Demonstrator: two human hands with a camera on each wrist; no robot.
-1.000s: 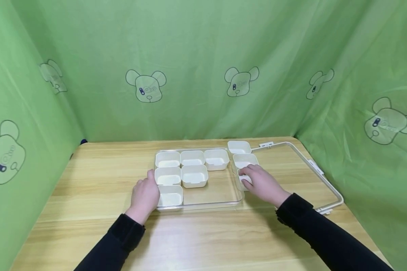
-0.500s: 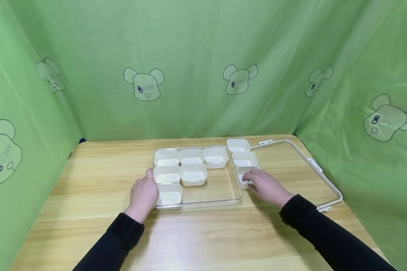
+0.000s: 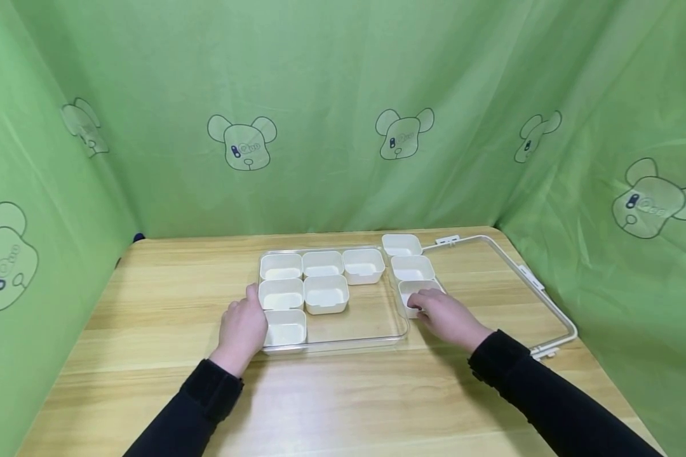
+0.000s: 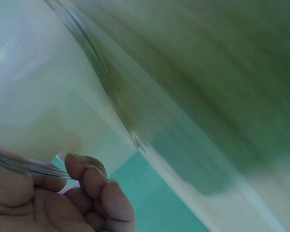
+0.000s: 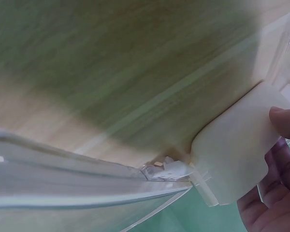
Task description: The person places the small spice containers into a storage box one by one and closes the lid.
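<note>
In the head view, my left hand [image 3: 242, 330] grips the left rim of a clear plastic tray [image 3: 359, 321]. The left wrist view shows its fingers [image 4: 94, 181] curled around the clear rim [image 4: 43, 170]. Several small white bins [image 3: 326, 295] sit in the tray along its back and left side. To the right of the tray, my right hand [image 3: 448, 318] pinches the wall of the nearest white bin [image 3: 409, 291]. Seen from the right wrist, the thumb [image 5: 285, 121] lies on the outside of that bin, with the other fingers past its rim.
Two more white bins, a middle one [image 3: 413, 267] and a far one [image 3: 401, 244], stand along the tray's right side. A white frame with clips [image 3: 549, 308] lies at the table's right. Green curtains [image 3: 331, 190] surround the wooden table [image 3: 343, 400].
The right hand has shifted slightly right and toward the front, showing more of the nearest bin. The left hand keeps its hold on the tray. The head view has tilted a little.
</note>
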